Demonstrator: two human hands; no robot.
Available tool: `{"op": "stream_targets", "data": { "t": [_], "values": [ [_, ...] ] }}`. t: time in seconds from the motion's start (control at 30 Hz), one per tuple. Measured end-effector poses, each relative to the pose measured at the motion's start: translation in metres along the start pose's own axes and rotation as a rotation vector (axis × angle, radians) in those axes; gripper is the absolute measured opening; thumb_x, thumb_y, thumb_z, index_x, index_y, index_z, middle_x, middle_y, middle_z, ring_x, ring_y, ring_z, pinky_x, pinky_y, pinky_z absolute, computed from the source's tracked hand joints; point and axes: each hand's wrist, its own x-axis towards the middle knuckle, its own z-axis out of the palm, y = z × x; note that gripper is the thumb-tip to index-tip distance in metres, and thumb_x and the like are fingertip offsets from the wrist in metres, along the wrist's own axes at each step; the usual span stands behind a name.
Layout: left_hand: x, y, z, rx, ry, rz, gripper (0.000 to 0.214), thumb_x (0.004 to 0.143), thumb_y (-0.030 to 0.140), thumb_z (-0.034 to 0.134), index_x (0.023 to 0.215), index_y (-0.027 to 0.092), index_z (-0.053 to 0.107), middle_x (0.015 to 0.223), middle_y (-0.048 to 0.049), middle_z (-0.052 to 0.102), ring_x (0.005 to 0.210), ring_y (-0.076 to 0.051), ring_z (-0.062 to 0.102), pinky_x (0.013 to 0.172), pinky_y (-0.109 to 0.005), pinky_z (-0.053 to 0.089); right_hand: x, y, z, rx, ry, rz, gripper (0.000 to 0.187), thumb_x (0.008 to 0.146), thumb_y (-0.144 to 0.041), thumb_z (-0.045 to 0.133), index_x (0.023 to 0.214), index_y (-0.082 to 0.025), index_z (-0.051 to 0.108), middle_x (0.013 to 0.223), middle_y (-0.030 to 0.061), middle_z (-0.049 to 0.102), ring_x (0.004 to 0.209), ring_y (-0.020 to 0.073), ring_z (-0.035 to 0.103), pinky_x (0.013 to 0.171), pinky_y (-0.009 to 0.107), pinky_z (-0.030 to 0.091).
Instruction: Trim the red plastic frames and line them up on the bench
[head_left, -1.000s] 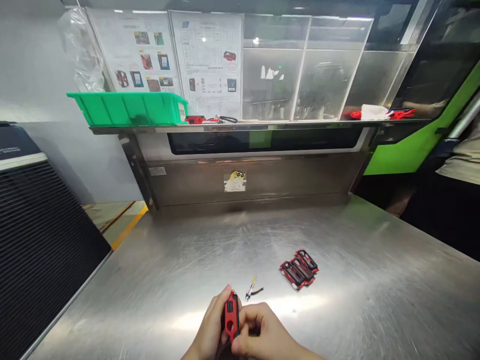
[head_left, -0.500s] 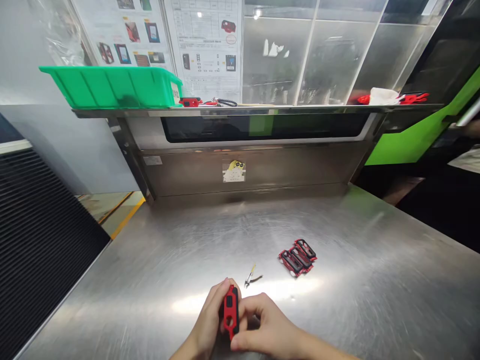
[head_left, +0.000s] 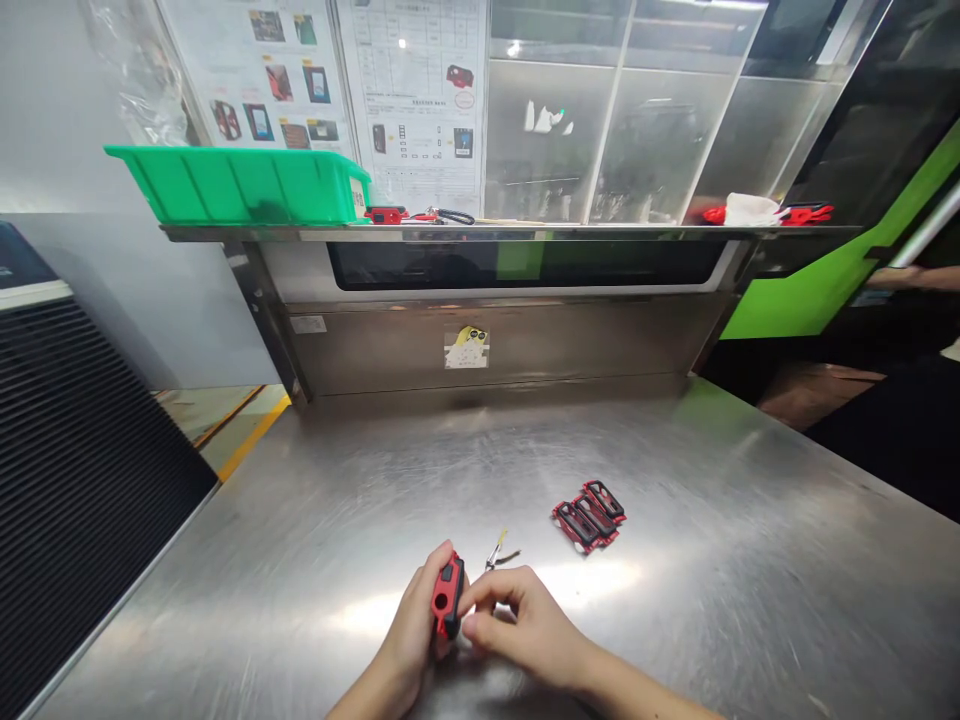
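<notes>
My left hand [head_left: 411, 628] is closed round a small red and black plastic part [head_left: 447, 598], held upright just above the steel table [head_left: 315, 540]. My right hand [head_left: 517, 625] is curled beside it, thumb and forefinger pinching at the part's right edge. A small pair of cutters [head_left: 497, 552] with yellow handles lies on the table just beyond my fingers. Three more red and black parts [head_left: 589, 511] lie side by side in a short row to the right of the cutters.
A green bin [head_left: 240, 186] sits on the shelf at the back left, with red tools [head_left: 390, 214] beside it and a white cloth [head_left: 750, 209] at the right end. Instruction sheets [head_left: 420, 100] hang behind. A black ribbed unit [head_left: 82, 450] stands left. Another person's arm [head_left: 911, 278] shows far right.
The part has tilted left in my left hand, and my right fingers have shifted from wrapping its lower end to pinching its right edge. The camera view has moved slightly.
</notes>
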Motion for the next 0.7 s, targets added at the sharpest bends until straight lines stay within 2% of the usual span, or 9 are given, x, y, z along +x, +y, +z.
{"op": "stream_targets", "data": {
  "t": [0.1,0.2,0.3,0.4,0.5,0.7],
  "values": [
    [0.001,0.002,0.002,0.005,-0.013,0.008,0.056,0.063,0.071,0.052,0.048,0.019,0.041,0.041,0.0072,0.033,0.038,-0.006,0.027,0.038,-0.020,0.013,-0.002,0.001,0.003,-0.091,-0.004,-0.005,0.021,0.067,-0.032,0.070,0.078,-0.014,0.073,0.055,-0.0011,0.056,0.050,0.0102,0.044,0.049,0.021,0.031],
    [0.004,0.000,0.002,0.034,-0.037,0.010,0.056,0.063,0.073,0.049,0.058,0.018,0.049,0.043,0.0060,0.039,0.038,-0.007,0.031,0.037,-0.020,0.015,-0.002,-0.002,0.006,-0.143,-0.016,-0.036,0.022,0.073,-0.035,0.066,0.069,-0.014,0.072,0.050,-0.0015,0.052,0.048,0.0101,0.041,0.048,0.021,0.030],
    [0.004,-0.001,0.001,0.112,-0.055,0.060,0.061,0.066,0.079,0.039,0.072,0.019,0.052,0.044,0.0054,0.045,0.036,-0.009,0.034,0.037,-0.021,0.019,0.000,-0.006,0.005,-0.063,-0.002,-0.040,0.032,0.077,-0.043,0.062,0.068,-0.013,0.067,0.055,0.0007,0.058,0.050,0.0110,0.045,0.050,0.022,0.034],
    [-0.001,-0.001,0.002,0.304,-0.007,0.204,0.065,0.071,0.078,0.030,0.082,0.019,0.054,0.046,0.0044,0.048,0.037,-0.011,0.035,0.039,-0.022,0.023,0.003,-0.009,0.002,0.034,0.042,-0.021,0.041,0.074,-0.054,0.063,0.069,-0.013,0.060,0.051,-0.0005,0.054,0.046,0.0107,0.046,0.049,0.021,0.036],
    [-0.008,0.002,0.004,0.432,0.023,0.316,0.060,0.077,0.071,0.031,0.092,0.019,0.057,0.050,0.0033,0.051,0.042,-0.013,0.039,0.043,-0.025,0.027,0.005,-0.010,-0.001,0.099,0.045,-0.016,0.048,0.070,-0.061,0.064,0.066,-0.014,0.055,0.047,-0.0032,0.048,0.041,0.0090,0.043,0.044,0.020,0.035],
    [-0.009,0.001,0.002,0.476,0.024,0.378,0.059,0.079,0.069,0.032,0.100,0.020,0.056,0.047,0.0054,0.045,0.043,-0.015,0.038,0.047,-0.026,0.027,0.007,-0.008,-0.004,0.199,0.058,-0.013,0.053,0.067,-0.065,0.066,0.067,-0.013,0.056,0.046,-0.0035,0.046,0.038,0.0074,0.040,0.040,0.018,0.033]
  ]
}}
